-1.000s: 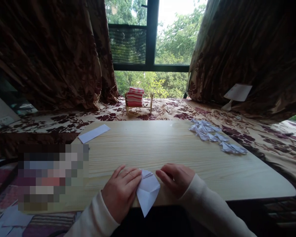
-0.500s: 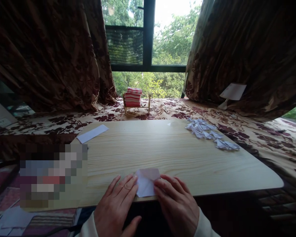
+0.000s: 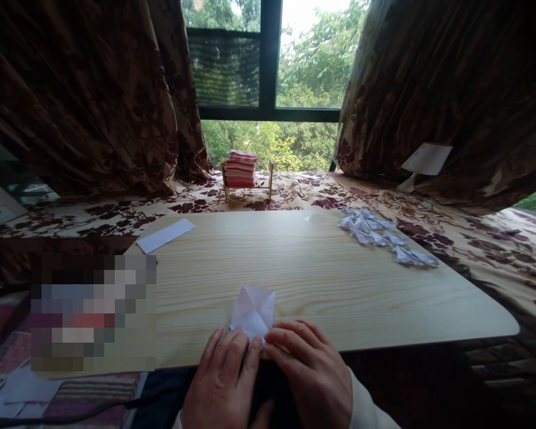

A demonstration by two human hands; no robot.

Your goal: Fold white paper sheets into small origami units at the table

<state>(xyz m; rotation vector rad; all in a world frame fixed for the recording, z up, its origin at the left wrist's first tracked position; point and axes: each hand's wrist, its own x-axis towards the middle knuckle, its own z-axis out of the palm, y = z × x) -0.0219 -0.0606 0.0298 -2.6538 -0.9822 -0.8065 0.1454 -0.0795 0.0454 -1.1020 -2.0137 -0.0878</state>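
Observation:
A small square of white paper (image 3: 252, 308) with crossing fold creases lies near the front edge of the table. My left hand (image 3: 226, 372) is open; its stretched fingertips rest on the paper's lower left edge, with the thumb held away below. At the lower right corner, my right hand (image 3: 310, 366) has its fingers pressed together on the paper's edge. The fingertips of both hands cover the lower edge, so the fold there is partly hidden.
Several folded white paper pieces (image 3: 370, 227) are piled at the table's back right. A flat white paper strip (image 3: 166, 236) lies at the back left. Beyond the wooden table (image 3: 196, 262) are a small rack with striped cloths (image 3: 240, 168) and a lamp (image 3: 427, 158).
The paper has turned and sits slightly further left, with more of its creased face showing. Both hands have shifted down to its lower edge.

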